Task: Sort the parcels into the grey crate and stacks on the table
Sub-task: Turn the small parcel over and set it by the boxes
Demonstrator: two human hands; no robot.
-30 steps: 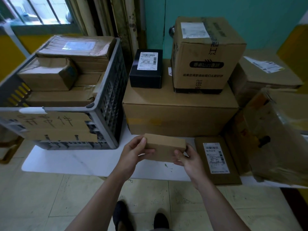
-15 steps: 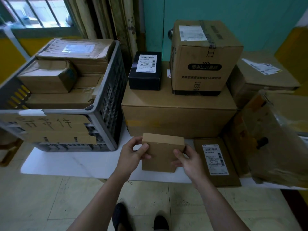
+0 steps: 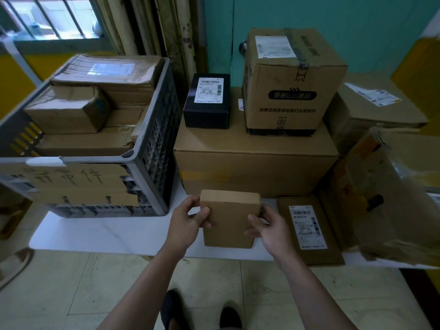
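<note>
I hold a small plain brown parcel point(image 3: 228, 220) above the front of the white table point(image 3: 114, 234), its broad blank face turned up toward me. My left hand point(image 3: 184, 225) grips its left edge and my right hand point(image 3: 270, 228) grips its right edge. The grey crate point(image 3: 152, 144) stands at the left, filled with several brown parcels. Behind the held parcel is a stack: a big carton point(image 3: 254, 167) carrying a black box point(image 3: 207, 103) and a tall printed carton point(image 3: 290, 82).
A flat labelled parcel point(image 3: 309, 232) lies on the table just right of my right hand. A torn carton wrapped in plastic point(image 3: 392, 203) leans at the far right, with another carton point(image 3: 376, 108) behind it. My shoes are on the tiled floor below.
The parcel has been tipped up in both hands, from showing its narrow side to showing its broad face. It stays in the same spot above the table front.
</note>
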